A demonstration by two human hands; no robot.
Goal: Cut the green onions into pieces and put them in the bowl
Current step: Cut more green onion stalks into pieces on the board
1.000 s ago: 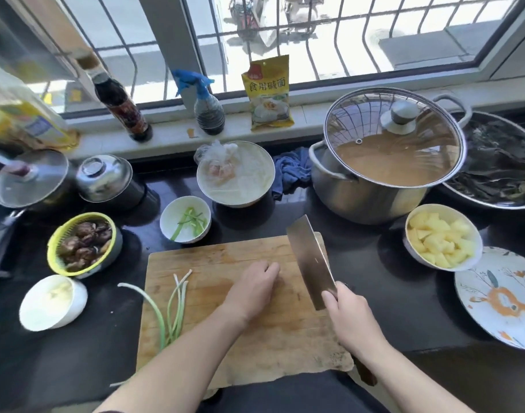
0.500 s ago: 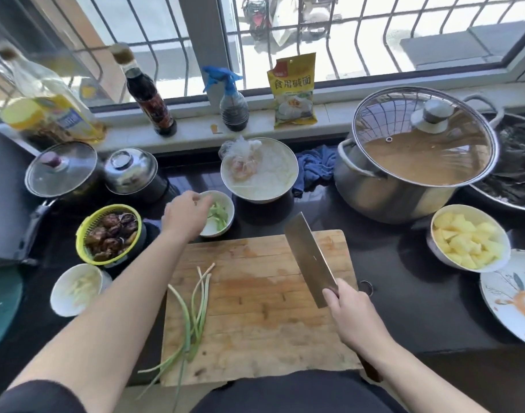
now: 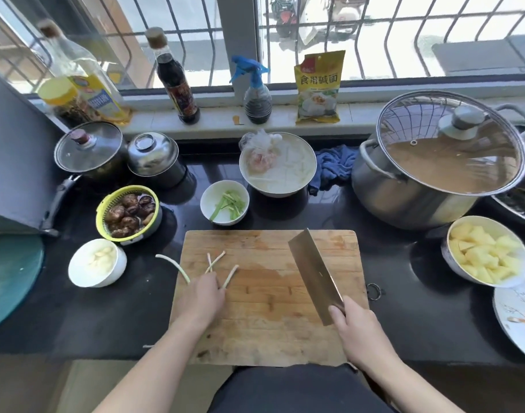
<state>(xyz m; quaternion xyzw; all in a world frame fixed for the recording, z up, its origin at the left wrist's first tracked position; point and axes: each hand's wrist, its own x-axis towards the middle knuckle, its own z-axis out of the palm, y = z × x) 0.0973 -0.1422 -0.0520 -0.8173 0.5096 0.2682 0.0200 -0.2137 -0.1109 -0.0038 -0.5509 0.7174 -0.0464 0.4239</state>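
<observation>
Two hands show: the left hand (image 3: 200,299) and the right hand (image 3: 359,332); one knife (image 3: 314,275) is in the right one; four onion stalks (image 3: 216,259) poke out past the left fingers; one cutting board (image 3: 270,320) lies under both hands; beyond the hands sits one small bowl (image 3: 224,202) with some cut green pieces (image 3: 229,204); three bottles (image 3: 177,81) stand far behind; one big pot (image 3: 434,162) stands beyond the right hand.

Bright window (image 3: 374,34) backlight, soft focus, warped edges
</observation>
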